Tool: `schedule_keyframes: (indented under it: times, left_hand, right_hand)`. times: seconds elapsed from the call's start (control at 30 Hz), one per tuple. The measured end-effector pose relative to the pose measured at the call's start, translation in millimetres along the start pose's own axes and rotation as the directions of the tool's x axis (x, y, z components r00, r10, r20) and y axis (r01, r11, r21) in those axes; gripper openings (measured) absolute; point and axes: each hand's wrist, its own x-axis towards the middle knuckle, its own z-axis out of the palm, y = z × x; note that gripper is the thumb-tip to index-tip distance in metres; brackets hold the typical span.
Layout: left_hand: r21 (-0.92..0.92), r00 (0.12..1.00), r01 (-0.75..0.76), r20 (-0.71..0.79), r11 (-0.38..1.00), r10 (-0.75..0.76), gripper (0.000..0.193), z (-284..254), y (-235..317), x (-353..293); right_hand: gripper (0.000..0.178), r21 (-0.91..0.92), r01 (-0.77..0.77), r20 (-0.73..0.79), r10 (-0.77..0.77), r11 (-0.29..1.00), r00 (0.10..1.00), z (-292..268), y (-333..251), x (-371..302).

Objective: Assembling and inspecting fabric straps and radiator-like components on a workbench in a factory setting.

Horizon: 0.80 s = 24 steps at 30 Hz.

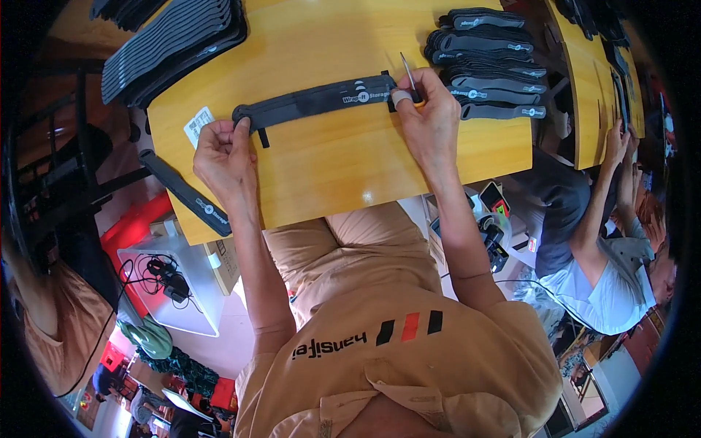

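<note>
A long black hook-and-loop strap point(310, 104) with pale printing lies across the yellow table in front of me. My left hand point(228, 157) pinches its rounded left end between thumb and finger. At the right end, my right hand point(431, 120) has its fingers closed at the strap's edge. That same hand also holds a small tool with a thin pointed metal tip point(407, 69); its grip is mostly hidden in the fingers. Short dark tabs stick out from the strap near both ends. Beside my left hand is a white printed label point(198, 125).
Stacked straps stand at the back left point(175, 51) and back right point(485, 62) of the table point(328, 175). Another strap point(184, 192) lies along the left edge. Below it stands a pale bin point(197, 306) with black cables. Another person's arm point(595, 208) works at a table on the right.
</note>
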Motion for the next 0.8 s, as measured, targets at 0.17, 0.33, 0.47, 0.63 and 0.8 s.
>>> schedule_keyframes:
  times: [0.17,0.33,0.47,0.63,0.8]
  left_hand:
    - [0.054,0.997,-0.072,-0.009,0.996,0.073,0.017,0,0,0]
    - [0.251,0.973,-0.212,-0.041,0.945,0.229,0.021,0,2,0]
    - [0.315,0.973,-0.203,-0.04,0.927,0.227,0.023,-2,7,-2]
    - [0.241,0.99,-0.119,-0.05,0.963,0.135,0.025,-4,3,2]
    - [0.103,0.993,-0.111,-0.014,0.988,0.114,0.028,-5,-3,5]
  right_hand:
    - [0.009,-0.021,0.005,-0.005,-0.005,1.0,1.0,1,-1,0]
    - [0.009,-0.041,0.028,-0.001,-0.028,0.999,1.0,1,-2,0]
    - [0.007,-0.067,0.048,0.017,-0.047,0.997,0.999,1,-3,0]
    - [0.006,-0.066,0.075,0.011,-0.075,0.995,0.997,2,2,2]
    - [0.005,-0.064,0.059,0.003,-0.058,0.996,0.998,1,2,4]
